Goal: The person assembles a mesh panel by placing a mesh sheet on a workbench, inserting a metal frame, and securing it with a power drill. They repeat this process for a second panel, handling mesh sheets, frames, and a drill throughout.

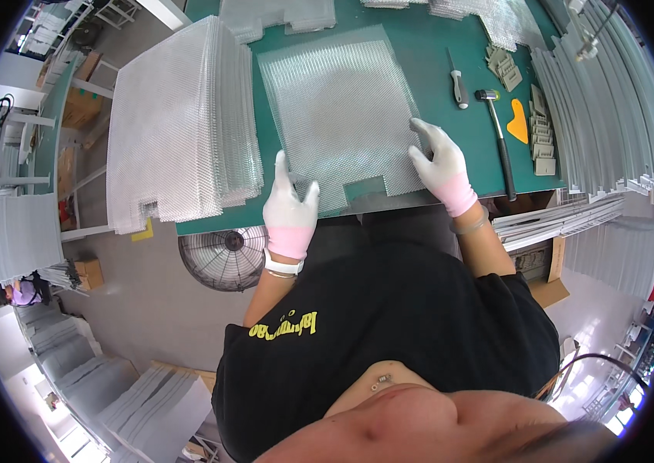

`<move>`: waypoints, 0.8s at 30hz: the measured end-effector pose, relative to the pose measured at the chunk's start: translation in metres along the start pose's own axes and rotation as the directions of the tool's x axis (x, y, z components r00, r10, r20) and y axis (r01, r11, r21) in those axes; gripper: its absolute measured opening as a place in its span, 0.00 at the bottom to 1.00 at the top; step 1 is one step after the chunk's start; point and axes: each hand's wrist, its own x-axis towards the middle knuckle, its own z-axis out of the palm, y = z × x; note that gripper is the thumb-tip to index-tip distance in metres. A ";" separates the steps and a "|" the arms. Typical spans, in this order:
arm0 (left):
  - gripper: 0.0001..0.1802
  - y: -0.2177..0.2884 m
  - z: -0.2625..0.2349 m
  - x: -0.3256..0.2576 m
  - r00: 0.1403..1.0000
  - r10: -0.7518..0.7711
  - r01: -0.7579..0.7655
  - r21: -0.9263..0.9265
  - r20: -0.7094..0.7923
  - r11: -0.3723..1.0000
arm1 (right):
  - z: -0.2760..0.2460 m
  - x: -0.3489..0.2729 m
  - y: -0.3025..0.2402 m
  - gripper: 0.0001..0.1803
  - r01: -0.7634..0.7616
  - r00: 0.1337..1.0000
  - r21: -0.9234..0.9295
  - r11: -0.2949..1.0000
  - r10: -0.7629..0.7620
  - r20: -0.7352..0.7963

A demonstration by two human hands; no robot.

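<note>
I'd just nudge this silvery, notched mesh sheet [342,116] evenly, white-and-pink-gloved left hand [290,207] and matching right hand [446,166] splayed apart at its sides.

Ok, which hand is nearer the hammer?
The right hand is nearer: it is at the right edge of the mesh sheet, left of the hammer. The left hand is at its left edge, farther away.
</note>
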 end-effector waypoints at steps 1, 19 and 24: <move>0.42 -0.003 0.003 0.001 0.999 0.047 -0.046 0.027 -0.018 0.999 | 0.002 -0.001 0.004 0.23 0.013 1.000 -0.018 1.000 -0.013 0.002; 0.26 -0.014 0.015 0.007 0.985 0.174 -0.172 0.136 -0.007 0.976 | 0.017 -0.009 0.017 0.22 0.028 1.000 -0.211 0.977 -0.026 0.012; 0.27 -0.014 0.015 0.011 0.990 0.137 -0.138 0.177 0.021 0.975 | 0.011 -0.004 0.003 0.22 -0.083 0.990 -0.286 0.955 0.112 0.085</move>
